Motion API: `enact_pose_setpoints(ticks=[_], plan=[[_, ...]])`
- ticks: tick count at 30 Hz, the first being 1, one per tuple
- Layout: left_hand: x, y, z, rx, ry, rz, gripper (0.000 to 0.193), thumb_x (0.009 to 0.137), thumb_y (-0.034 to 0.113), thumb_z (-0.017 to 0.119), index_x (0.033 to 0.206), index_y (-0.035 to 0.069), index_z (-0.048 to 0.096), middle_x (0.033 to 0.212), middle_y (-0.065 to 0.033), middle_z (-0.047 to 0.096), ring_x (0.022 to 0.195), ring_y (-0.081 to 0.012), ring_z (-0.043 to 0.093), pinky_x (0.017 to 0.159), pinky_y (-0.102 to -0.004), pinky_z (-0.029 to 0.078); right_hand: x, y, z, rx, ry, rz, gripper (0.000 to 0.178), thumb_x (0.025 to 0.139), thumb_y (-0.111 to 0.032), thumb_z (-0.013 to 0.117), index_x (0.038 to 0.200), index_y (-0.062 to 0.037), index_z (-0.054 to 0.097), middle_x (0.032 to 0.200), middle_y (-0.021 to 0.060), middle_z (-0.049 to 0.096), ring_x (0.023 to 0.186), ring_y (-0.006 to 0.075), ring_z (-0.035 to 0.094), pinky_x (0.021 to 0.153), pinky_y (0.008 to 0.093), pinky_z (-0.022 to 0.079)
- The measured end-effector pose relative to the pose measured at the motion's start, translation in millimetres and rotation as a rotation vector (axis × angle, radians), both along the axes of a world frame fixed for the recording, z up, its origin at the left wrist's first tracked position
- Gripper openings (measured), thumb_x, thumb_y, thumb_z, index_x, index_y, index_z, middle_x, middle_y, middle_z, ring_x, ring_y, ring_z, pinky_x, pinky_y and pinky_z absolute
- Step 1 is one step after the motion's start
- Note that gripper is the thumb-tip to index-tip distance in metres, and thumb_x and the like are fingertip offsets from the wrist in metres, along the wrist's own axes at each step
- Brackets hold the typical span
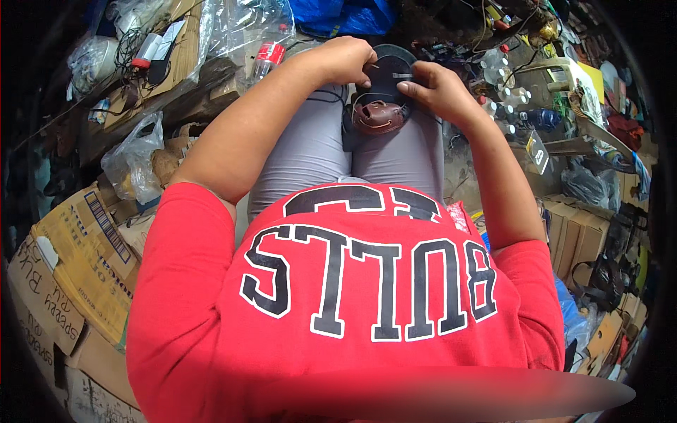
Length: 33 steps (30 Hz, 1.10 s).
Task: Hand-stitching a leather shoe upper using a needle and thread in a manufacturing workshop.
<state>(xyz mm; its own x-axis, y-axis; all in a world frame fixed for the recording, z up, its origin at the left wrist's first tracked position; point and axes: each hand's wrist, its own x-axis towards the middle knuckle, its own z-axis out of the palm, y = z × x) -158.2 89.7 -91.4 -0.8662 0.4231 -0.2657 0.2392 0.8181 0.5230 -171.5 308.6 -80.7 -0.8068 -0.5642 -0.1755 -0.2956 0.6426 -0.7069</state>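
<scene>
A shoe (381, 116) with a brown leather part and a dark inner sole lies across my lap, on grey trousers (303, 141). Thin pale thread or cord runs over the brown leather. At the shoe's upper left edge, my left hand (347, 60) is closed, thumb against curled fingers; what it pinches is too small to make out. My right hand (438, 90) is closed at the opposite edge, its fingertips over the dark sole. Beside those fingertips shows a small shiny strip (402, 75), whose kind I cannot tell.
Clear plastic bottles (496, 70) with red and white caps stand on the right, near a pale wooden frame (557, 146). A bottle with a red label (269, 55) is at my left knee. Cardboard boxes (88, 257), a plastic bag (134, 166) and a blue bag (345, 15) lie around.
</scene>
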Motion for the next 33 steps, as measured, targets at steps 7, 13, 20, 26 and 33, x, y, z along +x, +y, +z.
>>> enact_pose_setpoints(ticks=[7,13,20,26,33], plan=[[6.4,2.9,4.8,-0.227,0.199,0.126,0.031,0.064,0.022,0.078,0.083,0.004,0.062,0.085,-0.0131,0.064,0.086,-0.0298,0.062,0.07,-0.0383,0.048,12.5,-4.1,-5.2,0.009,0.241,0.014,0.033,0.083,-0.03,0.066,0.096,-0.0002,0.059,0.088,0.0168,0.062,0.084,0.0292,0.059,0.074,0.0343,0.046],[9.0,5.6,2.8,0.35,0.348,0.104,0.036,0.07,0.022,0.075,0.1,0.007,0.062,0.103,-0.0102,0.06,0.101,-0.0255,0.057,0.088,-0.0344,0.045,23.2,27.9,-2.9,-0.323,0.043,-0.132,0.018,0.092,-0.017,0.054,0.097,0.0001,0.058,0.084,0.0095,0.06,0.078,0.0135,0.055,0.072,0.0276,0.044],[-16.0,26.7,-0.1,0.298,0.081,-0.075,0.03,0.072,0.024,0.075,0.097,0.011,0.063,0.102,-0.0069,0.06,0.101,-0.0234,0.054,0.086,-0.032,0.042,33.0,37.3,10.3,-0.119,0.186,0.029,0.013,0.084,-0.01,0.061,0.093,-0.0027,0.064,0.081,0.0136,0.065,0.072,0.0224,0.063,0.066,0.0304,0.048],[-25.2,22.7,-1.9,0.436,-0.12,-0.198,0.025,0.074,0.021,0.073,0.095,0.01,0.066,0.099,-0.006,0.062,0.1,-0.0198,0.054,0.089,-0.0318,0.041,31.6,30.0,21.7,-0.051,0.135,0.072,0.014,0.082,-0.009,0.061,0.094,-0.0037,0.066,0.084,0.0157,0.066,0.075,0.0277,0.065,0.068,0.0337,0.049],[-24.9,21.2,-4.7,0.461,-0.229,-0.114,0.025,0.075,0.023,0.073,0.096,0.01,0.069,0.1,-0.0072,0.061,0.098,-0.0207,0.055,0.089,-0.0319,0.041,31.1,29.0,29.5,0.024,0.212,0.097,0.014,0.079,-0.009,0.062,0.092,-0.0054,0.067,0.081,0.0164,0.065,0.071,0.0301,0.064,0.066,0.0349,0.051]])
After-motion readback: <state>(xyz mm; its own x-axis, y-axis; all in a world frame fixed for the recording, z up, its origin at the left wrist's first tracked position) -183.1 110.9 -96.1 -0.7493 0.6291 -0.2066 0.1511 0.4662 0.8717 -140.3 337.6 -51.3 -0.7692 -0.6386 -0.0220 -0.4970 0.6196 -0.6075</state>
